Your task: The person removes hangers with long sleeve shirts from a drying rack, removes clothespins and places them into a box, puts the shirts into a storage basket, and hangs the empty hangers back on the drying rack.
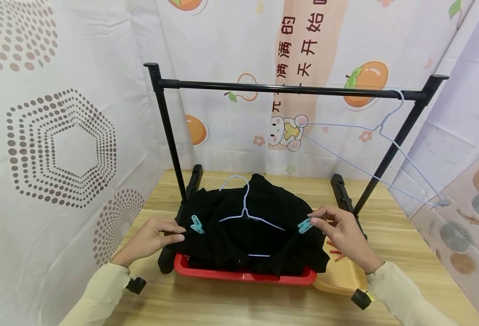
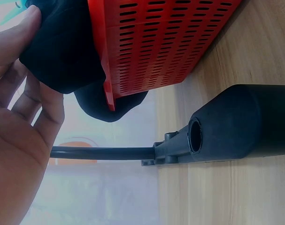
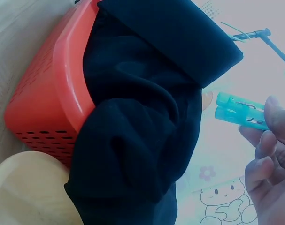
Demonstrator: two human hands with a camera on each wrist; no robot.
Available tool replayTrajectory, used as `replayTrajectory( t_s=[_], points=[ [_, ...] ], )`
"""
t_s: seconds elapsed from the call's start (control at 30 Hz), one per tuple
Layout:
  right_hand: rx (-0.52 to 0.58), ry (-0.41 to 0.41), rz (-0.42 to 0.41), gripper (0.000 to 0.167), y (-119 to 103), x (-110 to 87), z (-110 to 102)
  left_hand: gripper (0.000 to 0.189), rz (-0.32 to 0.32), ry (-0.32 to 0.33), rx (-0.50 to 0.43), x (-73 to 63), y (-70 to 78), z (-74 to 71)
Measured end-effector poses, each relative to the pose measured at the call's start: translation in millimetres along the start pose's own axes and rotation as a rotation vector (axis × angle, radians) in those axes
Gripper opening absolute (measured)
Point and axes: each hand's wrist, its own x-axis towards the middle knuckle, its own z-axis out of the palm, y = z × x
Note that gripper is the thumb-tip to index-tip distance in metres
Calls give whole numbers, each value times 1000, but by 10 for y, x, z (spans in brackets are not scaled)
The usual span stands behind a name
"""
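- Red basket [image 1: 245,277] on the wooden surface [image 1: 206,308], with a yellow tray [image 1: 347,274] holding red pegs [image 1: 339,256] near its right end
- Left hand [image 1: 158,237] pinches a fold of the black garment [image 1: 227,235] between thumb and fingers, at the garment's left side
- Right hand [image 1: 343,231] pinches the right turquoise peg [image 1: 305,225] by its handles with thumb and fingers; in the right wrist view no cloth shows between its tips
- Black garment lies bunched in and over the basket, blue hanger [image 1: 245,213] inside it, hook up; left turquoise peg [image 1: 197,225] appears clipped to it
- Likely trouble: fingertip hold on the right peg could slip and drop it; pulling hard on the left fold could skew the unhooked hanger
- Black rack [image 1: 282,88] stands beyond, second hanger [image 1: 379,128] on the bar's right end, where a knock could slide it
- Curtain [image 1: 223,45] at the far side reads "满满的" and "天开始", other characters cut off or hidden; no brand legible
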Motion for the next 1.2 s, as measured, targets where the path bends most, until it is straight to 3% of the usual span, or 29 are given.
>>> replayTrajectory(
  t_s=[0.4, 0.7, 1.2],
  points=[
    [76, 38, 86, 22, 72, -1, -21, 19, -8, 1, -2, 14, 6, -11],
    [17, 31, 134, 25, 151, -25, -16, 18, -2, 1, -1, 14, 10, -7],
    [8, 62, 183, 24, 363, -72, -87, 18, 18, 6, 12, 11, 9, 2]
  ],
)
